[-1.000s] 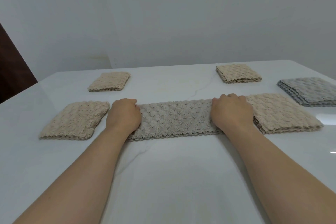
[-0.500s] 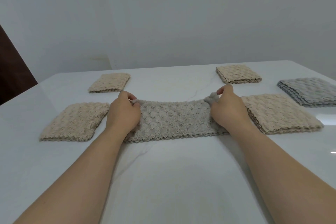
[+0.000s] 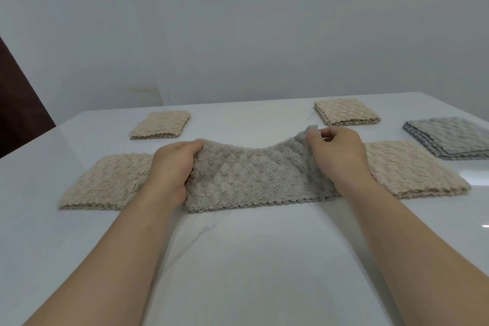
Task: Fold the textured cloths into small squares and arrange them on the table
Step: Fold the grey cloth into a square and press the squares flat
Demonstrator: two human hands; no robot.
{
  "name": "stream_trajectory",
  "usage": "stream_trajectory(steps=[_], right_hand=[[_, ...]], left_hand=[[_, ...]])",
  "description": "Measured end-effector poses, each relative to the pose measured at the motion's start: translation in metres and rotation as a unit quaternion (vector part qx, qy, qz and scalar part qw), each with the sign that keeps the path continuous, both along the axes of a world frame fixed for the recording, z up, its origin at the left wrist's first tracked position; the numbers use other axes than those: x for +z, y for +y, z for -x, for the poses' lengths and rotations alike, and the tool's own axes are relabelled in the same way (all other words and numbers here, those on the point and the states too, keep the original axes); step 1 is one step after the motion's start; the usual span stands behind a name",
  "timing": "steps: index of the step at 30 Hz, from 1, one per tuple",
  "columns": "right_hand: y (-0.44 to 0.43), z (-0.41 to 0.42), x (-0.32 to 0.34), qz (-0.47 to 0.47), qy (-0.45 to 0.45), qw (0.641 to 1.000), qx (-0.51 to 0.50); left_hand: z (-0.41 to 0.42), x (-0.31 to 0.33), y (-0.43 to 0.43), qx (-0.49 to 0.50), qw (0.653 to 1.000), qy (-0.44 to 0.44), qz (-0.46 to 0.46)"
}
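Observation:
A grey-beige textured cloth (image 3: 254,180), folded into a long strip, lies across the middle of the white table (image 3: 251,259). My left hand (image 3: 172,167) grips its left end and my right hand (image 3: 338,151) pinches its right end. Both far corners are raised off the table, and the middle of the far edge sags between them. The near edge rests on the table.
Folded beige cloths lie at near left (image 3: 105,182), far left (image 3: 161,124), far right (image 3: 346,115) and near right (image 3: 412,169). A stack of grey cloths (image 3: 449,136) sits at the right edge. A dark panel (image 3: 18,103) stands at the left.
My hands went from pressing flat on the strip's ends to gripping them. The far corners have risen off the table and the strip's far edge now sags between my hands.

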State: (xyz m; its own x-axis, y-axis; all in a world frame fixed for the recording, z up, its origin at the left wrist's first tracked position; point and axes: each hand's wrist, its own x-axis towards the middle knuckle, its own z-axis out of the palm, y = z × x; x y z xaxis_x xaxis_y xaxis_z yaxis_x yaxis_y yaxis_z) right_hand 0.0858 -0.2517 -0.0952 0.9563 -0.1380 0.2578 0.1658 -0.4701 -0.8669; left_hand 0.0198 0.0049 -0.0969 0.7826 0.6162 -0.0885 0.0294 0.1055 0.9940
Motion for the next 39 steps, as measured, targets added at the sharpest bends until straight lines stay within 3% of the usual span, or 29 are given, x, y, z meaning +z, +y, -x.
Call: stream_trajectory(steps=[4, 8, 13, 29, 39], right_hand=[[0.016, 0.020, 0.012, -0.018, -0.139, 0.990, -0.027], [0.047, 0.047, 0.007, -0.053, -0.242, 0.967, 0.052], [0.062, 0.058, -0.004, -0.030, -0.222, 0.965, 0.133], [0.064, 0.060, -0.005, -0.011, -0.277, 0.950, 0.144], [0.061, 0.060, 0.000, -0.057, -0.198, 0.954, 0.220]], left_hand=[[0.002, 0.002, -0.008, 0.024, 0.996, -0.080, -0.043], [0.014, 0.010, -0.039, 0.033, 0.978, -0.167, -0.125], [0.026, 0.010, -0.071, -0.028, 0.970, -0.181, -0.157], [0.029, 0.011, -0.073, -0.031, 0.971, -0.188, -0.145], [0.035, 0.015, -0.076, -0.073, 0.963, -0.202, -0.161]])
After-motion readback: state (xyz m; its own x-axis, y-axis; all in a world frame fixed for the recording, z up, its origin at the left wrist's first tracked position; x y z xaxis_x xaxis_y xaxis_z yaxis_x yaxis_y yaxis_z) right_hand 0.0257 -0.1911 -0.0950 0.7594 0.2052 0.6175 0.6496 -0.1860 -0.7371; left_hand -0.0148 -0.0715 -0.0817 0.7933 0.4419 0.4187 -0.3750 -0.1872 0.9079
